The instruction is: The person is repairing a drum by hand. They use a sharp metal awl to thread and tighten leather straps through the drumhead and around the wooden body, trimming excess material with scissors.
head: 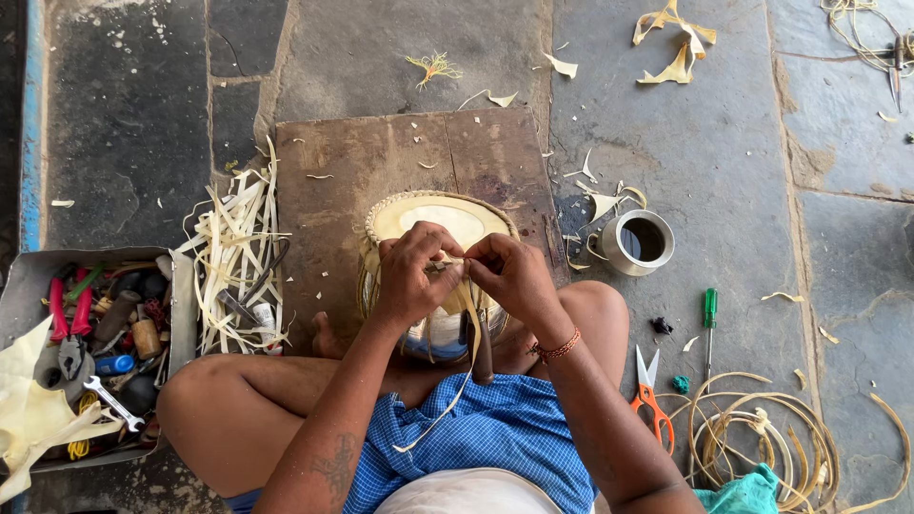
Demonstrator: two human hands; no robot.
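- A small drum (pixel 440 249) with a pale skin head and a woven rim stands between the person's crossed legs, at the near edge of a worn wooden board (pixel 371 167) laid on the stone floor.
- The left hand (pixel 414 271) rests on the drum's near rim, fingers curled shut and pinching a pale strip (pixel 455 376) at the rim's edge.
- The right hand (pixel 509 271) meets it there, fingertips closed tight on the same strip; the two hands touch over the rim.
- The loose end of the strip trails down from the hands over the blue checked cloth on the lap.
- A red thread band (pixel 555 348) circles the right wrist.
- A dark-handled tool (pixel 482 352) stands against the drum's side, just under the right hand.
- Left of the board lies a heap of pale cut strips (pixel 233 257), with a dark tool on top.
- Further left, a grey tray (pixel 29 276) holds pliers with red handles, a spanner and other small tools.
- Right of the drum, close to the board's corner, stands a metal cup (pixel 636 242).
- Near the right knee lie orange-handled scissors (pixel 652 395) and a green-handled screwdriver (pixel 709 328).
- Beyond those, coils of cane (pixel 762 433) lie on the floor, a green cloth (pixel 747 493) touching them.
- Pale scraps (pixel 674 43) are scattered at the far side.
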